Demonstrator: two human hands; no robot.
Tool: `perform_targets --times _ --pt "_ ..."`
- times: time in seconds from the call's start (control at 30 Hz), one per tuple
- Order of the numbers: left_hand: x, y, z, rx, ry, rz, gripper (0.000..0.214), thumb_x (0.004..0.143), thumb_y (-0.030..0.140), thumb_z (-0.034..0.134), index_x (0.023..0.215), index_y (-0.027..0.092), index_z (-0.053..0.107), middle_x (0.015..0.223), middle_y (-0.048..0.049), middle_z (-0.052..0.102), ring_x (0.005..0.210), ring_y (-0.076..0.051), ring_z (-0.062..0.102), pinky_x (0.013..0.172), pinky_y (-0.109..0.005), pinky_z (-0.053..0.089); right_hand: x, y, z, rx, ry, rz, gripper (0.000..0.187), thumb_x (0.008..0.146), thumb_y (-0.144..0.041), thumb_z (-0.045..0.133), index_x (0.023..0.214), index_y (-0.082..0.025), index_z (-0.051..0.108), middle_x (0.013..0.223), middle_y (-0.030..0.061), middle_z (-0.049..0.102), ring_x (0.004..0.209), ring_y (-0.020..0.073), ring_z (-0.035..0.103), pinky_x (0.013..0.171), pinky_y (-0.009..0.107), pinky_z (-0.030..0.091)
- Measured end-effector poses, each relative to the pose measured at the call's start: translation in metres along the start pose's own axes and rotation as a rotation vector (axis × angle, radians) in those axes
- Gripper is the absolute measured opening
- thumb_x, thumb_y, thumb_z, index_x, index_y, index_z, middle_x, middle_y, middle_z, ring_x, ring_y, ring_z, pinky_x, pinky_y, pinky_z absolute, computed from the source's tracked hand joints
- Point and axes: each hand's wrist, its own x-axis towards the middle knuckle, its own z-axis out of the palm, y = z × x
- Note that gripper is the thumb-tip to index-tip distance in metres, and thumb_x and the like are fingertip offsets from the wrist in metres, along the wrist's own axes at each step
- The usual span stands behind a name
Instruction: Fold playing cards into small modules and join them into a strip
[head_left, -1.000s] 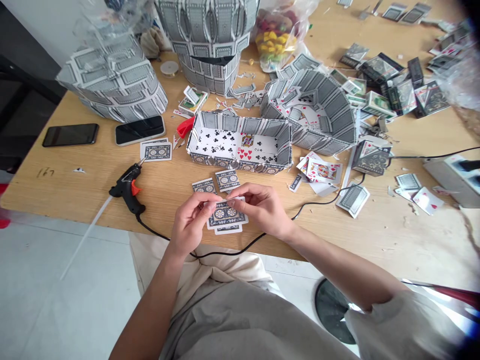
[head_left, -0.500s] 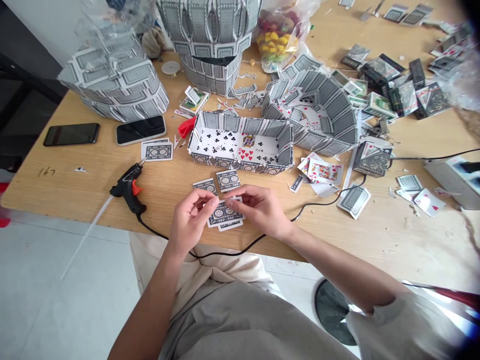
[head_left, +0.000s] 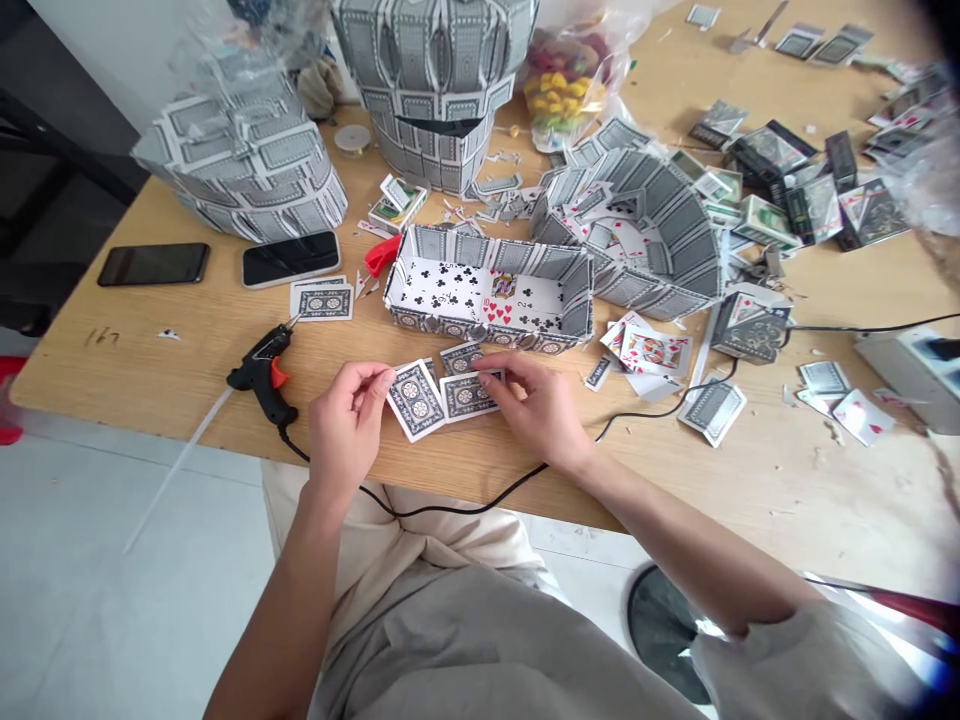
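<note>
Blue-backed card (head_left: 416, 400) pinched in left hand (head_left: 346, 425); right hand (head_left: 541, 412) grips second card (head_left: 466, 398), corner hidden.

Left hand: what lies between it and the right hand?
Head view: between left hand and right hand are an angled card held by the left and a sideways card held by the right, both showing patterned backs; further cards lie beyond.

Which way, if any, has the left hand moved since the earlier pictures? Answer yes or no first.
Yes: the left hand has moved toward the person's left, closer to the hot glue gun lying still.
</note>
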Motion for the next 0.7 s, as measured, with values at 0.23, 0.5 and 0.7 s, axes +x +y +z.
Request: perform_targets --times 0.23,0.5,0.7 --pt "-0.003 0.001 0.003 0.009 -0.001 0.045 0.016 0.103 0.034 0.068 0.101 0.020 0.076 0.087 -0.0006 0.080 0.071 -0.012 0.071 0.068 -0.021 0.052 -0.006 -0.002 0.008 -0.304 0.010 -0.239 0.019 0.102 -0.017 0.063 0.113 -0.023 0.078 0.123 0.0106 0.078 0.119 0.0325 0.064 0.108 0.055 0.048" --pt "-0.013 0.015 0.005 -0.046 -0.086 0.198 0.012 0.104 0.029 0.067 0.106 0.022 0.075 0.095 -0.0018 0.082 0.077 -0.014 0.073 0.076 -0.022 0.055 -0.009 -0.018 -0.001 -0.016 -0.017 -0.299 0.019 0.103 -0.030 0.070 0.120 -0.023 0.076 0.114 0.0090 0.080 0.106 0.0273 0.071 0.099 0.048 0.054" --pt "-0.022 0.025 0.016 -0.161 -0.176 0.151 0.016 0.103 0.032 0.067 0.114 0.023 0.076 0.100 -0.0053 0.082 0.083 -0.017 0.075 0.081 -0.026 0.058 -0.011 -0.013 0.005 0.528 -0.262 0.131 0.031 0.095 -0.047 0.080 0.108 -0.020 0.079 0.093 0.0057 0.080 0.077 0.0183 0.072 0.068 0.031 0.059"
